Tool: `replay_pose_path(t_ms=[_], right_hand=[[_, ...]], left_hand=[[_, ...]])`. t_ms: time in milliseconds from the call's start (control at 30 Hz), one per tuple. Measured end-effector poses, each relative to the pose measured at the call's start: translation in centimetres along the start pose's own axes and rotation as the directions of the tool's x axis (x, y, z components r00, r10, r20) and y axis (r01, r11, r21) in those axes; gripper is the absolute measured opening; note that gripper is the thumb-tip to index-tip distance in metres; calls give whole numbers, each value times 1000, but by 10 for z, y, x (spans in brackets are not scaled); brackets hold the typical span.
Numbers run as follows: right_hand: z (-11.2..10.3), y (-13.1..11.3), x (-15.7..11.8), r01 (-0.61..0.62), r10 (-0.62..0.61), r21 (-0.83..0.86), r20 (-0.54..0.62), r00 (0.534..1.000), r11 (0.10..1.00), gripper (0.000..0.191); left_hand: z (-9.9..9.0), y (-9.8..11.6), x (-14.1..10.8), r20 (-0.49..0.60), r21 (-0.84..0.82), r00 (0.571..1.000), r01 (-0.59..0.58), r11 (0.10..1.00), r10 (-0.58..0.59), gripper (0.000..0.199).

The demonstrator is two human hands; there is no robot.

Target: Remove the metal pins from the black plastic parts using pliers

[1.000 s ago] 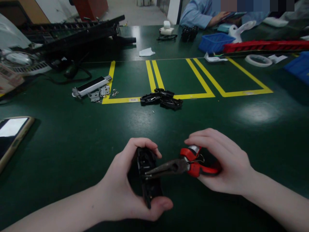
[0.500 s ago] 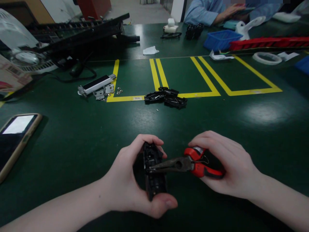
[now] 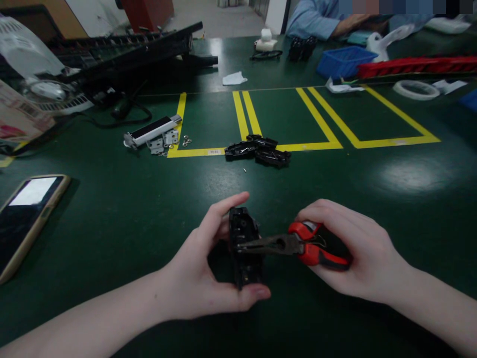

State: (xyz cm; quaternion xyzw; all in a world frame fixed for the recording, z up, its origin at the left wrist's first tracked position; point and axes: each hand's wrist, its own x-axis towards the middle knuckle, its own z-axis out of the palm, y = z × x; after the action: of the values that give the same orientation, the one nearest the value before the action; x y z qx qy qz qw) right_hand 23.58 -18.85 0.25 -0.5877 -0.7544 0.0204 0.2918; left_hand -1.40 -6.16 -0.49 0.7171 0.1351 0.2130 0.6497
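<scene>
Pliers [image 3: 283, 244] clenched in right hand [image 3: 350, 248], nose inside black plastic part [image 3: 244, 253]; left hand [image 3: 201, 278] grasps part upright above worktop [image 3: 112, 223]. Step: probably seating small piece; next needs steady part, fine tip control.

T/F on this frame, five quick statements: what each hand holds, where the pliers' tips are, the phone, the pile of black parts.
1. The left hand holds a black plastic part upright. True.
2. The right hand holds a screwdriver. False: it grips red-handled pliers.
3. The pliers' tips reach into the black part. True.
4. The phone lies to the right of the hands, screen dark. False: it lies on the table at the far left, part of its screen lit.
5. The pile of black parts sits in the blue bin. False: it lies on the table by the yellow tape lines, apart from the bin.
</scene>
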Motion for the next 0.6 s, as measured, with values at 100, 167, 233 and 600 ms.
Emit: replay_pose_path(t_ms=[100,167,233,600], right_hand=[[-1,-1,0,4,-5,8,18,1000,1000,23],[-2,-2,0,-1,1,14,25,1000,1000,25],[-2,-4,1,-20,20,16,25,999,1000,24],[-1,-3,0,-58,56,30,58,997,998,24]], left_hand=[[-2,1,2,-16,30,999,-28,999,28,91],[-2,1,2,-16,24,1000,-24,999,25,88],[-3,1,2,-9,2,1000,-18,1000,18,89],[-5,2,3,9,-16,1000,10,1000,-10,84]])
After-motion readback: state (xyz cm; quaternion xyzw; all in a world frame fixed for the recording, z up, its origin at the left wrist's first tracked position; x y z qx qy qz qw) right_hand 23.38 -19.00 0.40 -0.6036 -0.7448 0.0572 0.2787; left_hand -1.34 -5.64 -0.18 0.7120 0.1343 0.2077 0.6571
